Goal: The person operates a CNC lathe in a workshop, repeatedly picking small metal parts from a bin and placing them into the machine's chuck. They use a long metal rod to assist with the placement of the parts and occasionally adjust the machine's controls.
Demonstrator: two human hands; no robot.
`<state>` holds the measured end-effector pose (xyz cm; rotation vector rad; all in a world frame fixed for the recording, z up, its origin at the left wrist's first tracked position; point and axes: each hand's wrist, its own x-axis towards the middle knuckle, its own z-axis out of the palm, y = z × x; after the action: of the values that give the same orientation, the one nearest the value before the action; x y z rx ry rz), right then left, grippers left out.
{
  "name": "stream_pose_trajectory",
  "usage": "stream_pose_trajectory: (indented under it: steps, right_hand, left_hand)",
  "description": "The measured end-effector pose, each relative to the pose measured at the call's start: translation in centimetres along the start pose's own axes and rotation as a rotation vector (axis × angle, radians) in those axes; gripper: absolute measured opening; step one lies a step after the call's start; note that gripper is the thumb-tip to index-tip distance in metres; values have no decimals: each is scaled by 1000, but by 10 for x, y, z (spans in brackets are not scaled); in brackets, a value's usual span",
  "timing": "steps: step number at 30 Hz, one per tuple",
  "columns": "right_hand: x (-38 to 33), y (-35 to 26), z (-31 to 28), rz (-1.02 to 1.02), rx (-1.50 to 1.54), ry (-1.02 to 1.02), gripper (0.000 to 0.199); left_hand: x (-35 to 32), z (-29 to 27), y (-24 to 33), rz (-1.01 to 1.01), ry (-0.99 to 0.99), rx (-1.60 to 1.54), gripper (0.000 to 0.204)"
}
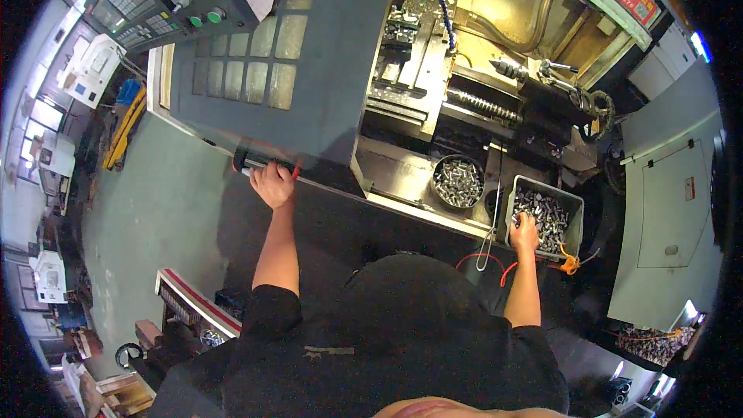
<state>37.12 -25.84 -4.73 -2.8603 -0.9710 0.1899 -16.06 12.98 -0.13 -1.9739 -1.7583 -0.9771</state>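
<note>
My left hand (273,183) is closed round the dark handle (246,161) at the lower edge of the grey machine door (271,128). Over to the right, my right hand (525,232) reaches over the near left side of a grey plastic bin (576,220). Its fingers are curled among small metal parts (551,224), and what they hold I cannot make out. Left of the bin stands a round pot (435,186) with many similar shiny metal pieces in it. A long metal hook rod (493,220) leans between the pot and the bin.
The open lathe bay shows a tool slide (402,27), a ridged screw (484,104), a tailstock point (507,68) and a blue coolant hose (441,0). A control panel (143,0) overhangs at upper left. An orange air gun (570,263) hangs at the bin's front, near red hose (484,257).
</note>
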Motion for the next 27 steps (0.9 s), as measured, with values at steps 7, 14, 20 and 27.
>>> stream_pose_trajectory:
  steps: [7, 14, 20, 27]
  right_hand:
    - [1, 2, 2, -22, 80, 15, 29]
    - [-1, 3, 7, -40, 103, 72, 26]
    - [-3, 6, 10, -35, 54, 79, 28]
    - [-5, -6, 4, 34, 7, 49, 33]
  left_hand:
    - [-2, -1, 8, 21, 56, -22, 24]
    - [-7, -7, 15, 25, 51, -51, 24]
    - [-9, -2, 20, 55, 57, -55, 25]
    - [-15, -9, 23, 10, -13, -39, 29]
